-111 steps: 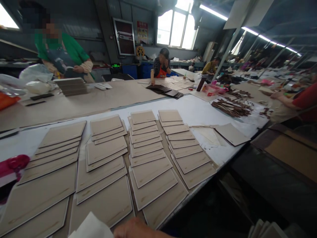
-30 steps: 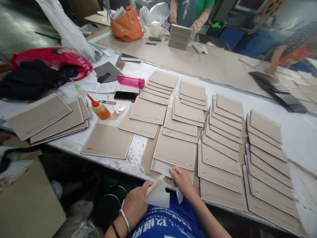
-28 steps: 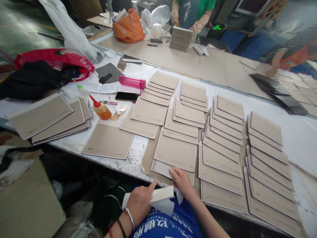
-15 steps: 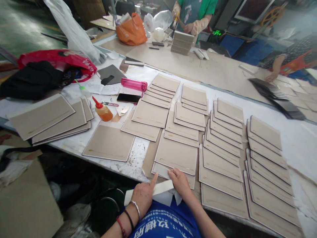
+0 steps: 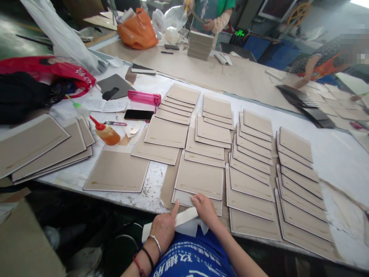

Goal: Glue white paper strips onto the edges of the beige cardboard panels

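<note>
Both my hands hold a folded white sheet (image 5: 184,223) at the table's near edge, just below the nearest tan card. My left hand (image 5: 165,227) grips its left part with the index finger pointing up. My right hand (image 5: 205,208) pinches its right end, fingers resting on the white edge of a card (image 5: 187,199). Several overlapping rows of tan cards (image 5: 248,161) cover the table in front of me. A single tan card (image 5: 117,176) lies apart to the left.
A glue bottle with a red tip (image 5: 104,133), a black phone (image 5: 138,114), a pink bottle (image 5: 143,97) and a left stack of cards (image 5: 40,144) lie on the table. Red and orange bags (image 5: 137,32) sit behind. A person in green (image 5: 211,17) and another person's hand (image 5: 302,81) are across.
My view swung from the right end of the table to its left part. Over the last second my left hand folded the white sheet down flat and both hands rose to the table edge.
</note>
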### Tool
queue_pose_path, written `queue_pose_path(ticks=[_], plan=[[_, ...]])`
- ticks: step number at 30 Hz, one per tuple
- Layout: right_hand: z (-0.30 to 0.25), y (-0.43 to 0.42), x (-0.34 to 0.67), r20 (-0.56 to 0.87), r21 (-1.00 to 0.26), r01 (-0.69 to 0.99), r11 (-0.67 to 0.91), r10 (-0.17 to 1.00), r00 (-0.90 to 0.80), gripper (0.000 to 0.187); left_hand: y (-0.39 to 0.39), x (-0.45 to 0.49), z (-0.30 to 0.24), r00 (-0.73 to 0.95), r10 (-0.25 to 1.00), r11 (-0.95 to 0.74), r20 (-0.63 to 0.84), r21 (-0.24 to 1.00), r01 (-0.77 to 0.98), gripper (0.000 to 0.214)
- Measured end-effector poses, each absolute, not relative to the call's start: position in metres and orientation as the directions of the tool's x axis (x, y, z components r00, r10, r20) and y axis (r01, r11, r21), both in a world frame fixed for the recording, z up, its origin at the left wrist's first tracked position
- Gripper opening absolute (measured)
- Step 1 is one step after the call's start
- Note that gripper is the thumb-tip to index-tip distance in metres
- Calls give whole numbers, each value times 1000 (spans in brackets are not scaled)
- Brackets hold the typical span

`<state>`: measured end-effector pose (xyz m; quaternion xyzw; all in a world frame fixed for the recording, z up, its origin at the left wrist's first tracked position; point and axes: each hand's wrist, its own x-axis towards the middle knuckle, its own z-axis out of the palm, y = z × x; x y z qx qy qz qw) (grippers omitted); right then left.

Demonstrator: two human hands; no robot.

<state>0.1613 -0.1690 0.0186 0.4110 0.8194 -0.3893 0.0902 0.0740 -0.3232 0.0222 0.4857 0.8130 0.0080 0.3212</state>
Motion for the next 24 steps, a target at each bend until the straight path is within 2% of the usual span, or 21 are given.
queue_pose_path(ticks=[8, 17, 24], plan=[[20, -169, 159, -497, -525, 766, 371, 596, -630, 26, -322, 74, 21, -318, 790, 524, -523, 308, 794, 60], [46, -148, 194, -589, -415, 815, 403, 564, -579, 21, -321, 72, 23, -306, 779, 511, -547, 272, 815, 59], [47, -133, 229, -608, -305, 919, 251, 692, -390, 21, -322, 66, 23, -279, 770, 476, -573, 226, 850, 61]])
